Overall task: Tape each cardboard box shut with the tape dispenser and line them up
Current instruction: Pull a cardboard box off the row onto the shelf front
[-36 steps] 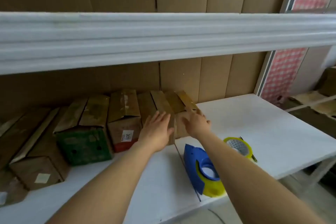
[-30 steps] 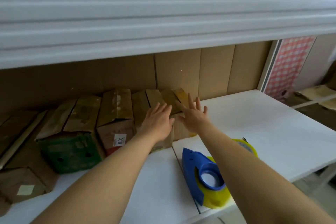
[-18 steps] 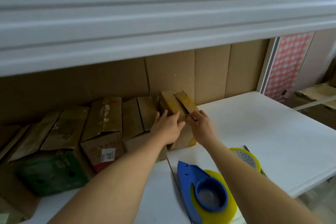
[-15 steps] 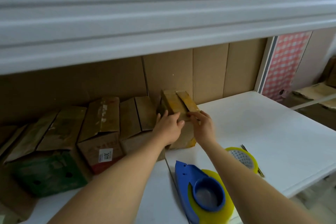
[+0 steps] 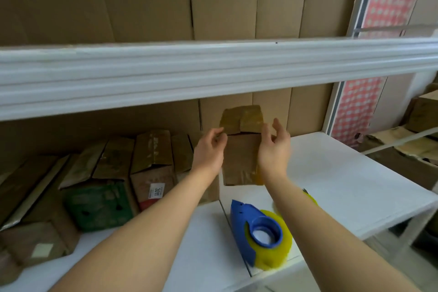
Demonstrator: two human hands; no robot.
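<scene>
A small brown cardboard box (image 5: 240,159) stands on the white shelf (image 5: 343,178), at the right end of a row of boxes, with its top flaps raised. My left hand (image 5: 209,149) grips its upper left edge. My right hand (image 5: 273,147) is at its upper right edge, thumb on the box and fingers spread. A blue tape dispenser (image 5: 251,227) with a yellow roll lies in front of the box, near the shelf's front edge, between my forearms.
Several other cardboard boxes (image 5: 151,163) with open flaps, one with a green front (image 5: 97,206), line the shelf to the left. A white upper shelf edge (image 5: 213,71) hangs overhead. A second yellow roll (image 5: 310,199) peeks out behind my right forearm.
Both hands have pulled the rightmost box away from its neighbour and turned it more upright. The camera has tilted up.
</scene>
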